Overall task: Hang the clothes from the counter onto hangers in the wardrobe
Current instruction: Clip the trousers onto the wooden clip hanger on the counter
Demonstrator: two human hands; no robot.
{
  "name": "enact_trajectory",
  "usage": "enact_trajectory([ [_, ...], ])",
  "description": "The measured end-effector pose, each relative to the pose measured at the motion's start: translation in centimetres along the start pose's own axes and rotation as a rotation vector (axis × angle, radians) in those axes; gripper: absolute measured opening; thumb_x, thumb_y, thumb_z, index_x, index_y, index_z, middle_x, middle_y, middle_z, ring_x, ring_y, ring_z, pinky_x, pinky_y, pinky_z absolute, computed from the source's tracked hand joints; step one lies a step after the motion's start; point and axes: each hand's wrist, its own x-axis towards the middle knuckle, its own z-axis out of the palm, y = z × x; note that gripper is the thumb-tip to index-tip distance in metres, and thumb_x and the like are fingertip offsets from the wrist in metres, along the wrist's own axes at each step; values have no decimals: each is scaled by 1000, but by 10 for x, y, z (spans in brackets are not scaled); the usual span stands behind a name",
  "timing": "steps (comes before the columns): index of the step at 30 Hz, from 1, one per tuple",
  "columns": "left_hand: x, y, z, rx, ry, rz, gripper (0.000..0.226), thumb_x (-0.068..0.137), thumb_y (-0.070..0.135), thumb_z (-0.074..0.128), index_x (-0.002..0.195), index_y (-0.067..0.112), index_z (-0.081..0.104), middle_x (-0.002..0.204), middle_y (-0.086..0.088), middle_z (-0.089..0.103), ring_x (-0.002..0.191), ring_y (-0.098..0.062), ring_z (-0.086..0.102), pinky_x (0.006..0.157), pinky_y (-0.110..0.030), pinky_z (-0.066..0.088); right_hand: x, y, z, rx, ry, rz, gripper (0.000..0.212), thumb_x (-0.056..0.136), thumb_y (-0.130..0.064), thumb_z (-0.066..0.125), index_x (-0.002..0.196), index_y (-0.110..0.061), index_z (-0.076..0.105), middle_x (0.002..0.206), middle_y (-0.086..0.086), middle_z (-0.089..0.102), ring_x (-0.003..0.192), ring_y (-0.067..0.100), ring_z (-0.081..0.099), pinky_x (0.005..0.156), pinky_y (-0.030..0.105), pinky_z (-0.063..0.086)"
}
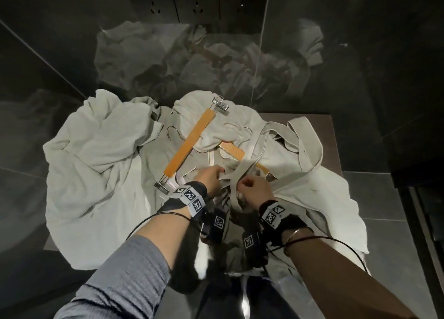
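Head view: our left hand and right hand both pinch a strap of the clothes on the bench. Pulling hard could tangle it round the hanger.

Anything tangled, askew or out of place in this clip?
Yes. The second wooden hanger lies half buried under the pale garment, its long straps crossing over it. Both hands, left hand and right hand, pinch those straps. The clip hanger lies free on top.
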Motion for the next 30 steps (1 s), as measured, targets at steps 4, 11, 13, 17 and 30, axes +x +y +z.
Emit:
enact_trajectory([
  [4,13,11,13,152,119,27,48,83,35,63,128,31,47,124,0,61,122,-24,47,99,-40,36,11,2,-15,75,236,-3,39,73,-31,73,102,-19,51,91,-4,58,85,15,58,77,28,46],
  [11,2,3,11,-126,146,29,11,86,23,56,94,20,48,99,-9,64,91,-27,59,72,-29,41,7,-5,-13,-262,-6,-107,21,87,-33,59,97,-20,73,96,4,70,94,21,63,86,32,49],
  [13,-6,1,0,-158,225,-16,1,85,18,53,85,18,55,95,-8,65,86,-25,58,72,-27,41,8,-1,-18,-217,62,32,28,85,-37,59,103,-16,67,102,5,66,96,24,61,85,32,47],
  [17,-26,9,-8,-232,101,59,20,85,26,60,87,8,66,83,-7,65,78,-22,59,68,-30,44,5,-8,-22,-93,164,121,60,68,-60,67,106,-17,51,98,-3,57,88,19,56,79,33,46],
  [30,-55,10,-39,-456,129,143,16,89,21,63,92,6,68,87,-1,66,82,-13,59,71,-21,44,-2,-42,-3,-421,-75,-116,52,65,-42,69,109,-16,58,108,4,59,100,24,59,88,40,52],
])
